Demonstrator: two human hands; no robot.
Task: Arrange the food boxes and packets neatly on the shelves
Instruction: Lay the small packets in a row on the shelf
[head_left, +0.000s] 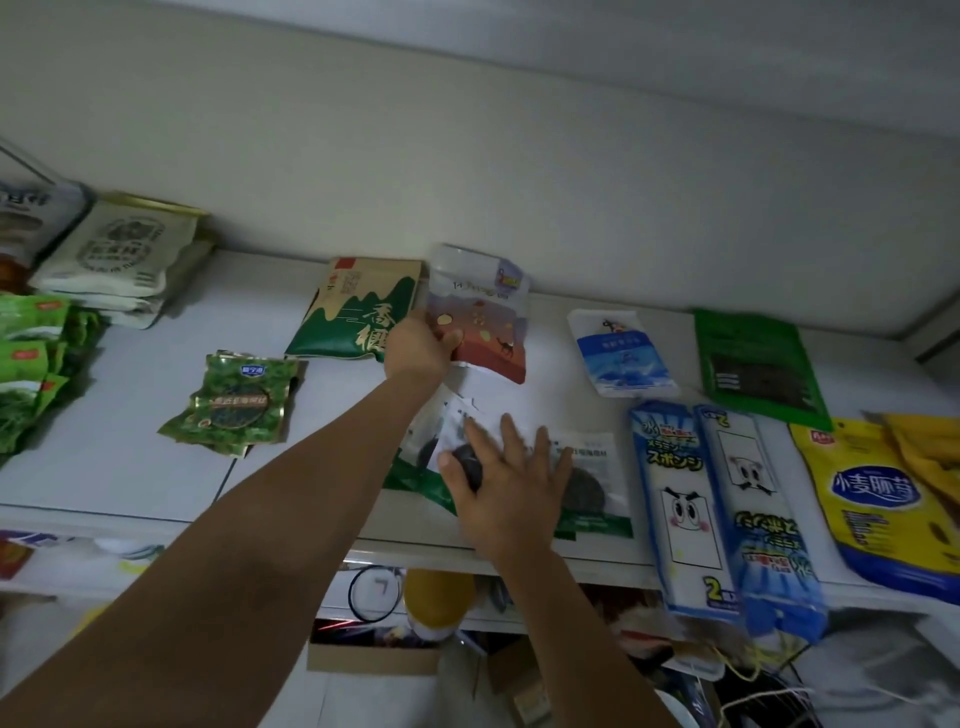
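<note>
Item: brown pouch (485, 332), long axis upright, at the shelf (130, 457) back (wall just behind), gripped by our left hand (418, 345). Our right hand (506, 483), fingers flat, presses the white packets (592, 467) nearer us.

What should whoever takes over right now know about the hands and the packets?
Left hand grips the brown-and-white pouch, raised by the wall.
Right hand lies flat, fingers spread, on the white packets at the shelf front.
Done: other packets laid out along the shelf.
Left: set the pouch down, square the overlapping white packets; sponge packs overhang the edge.
</note>
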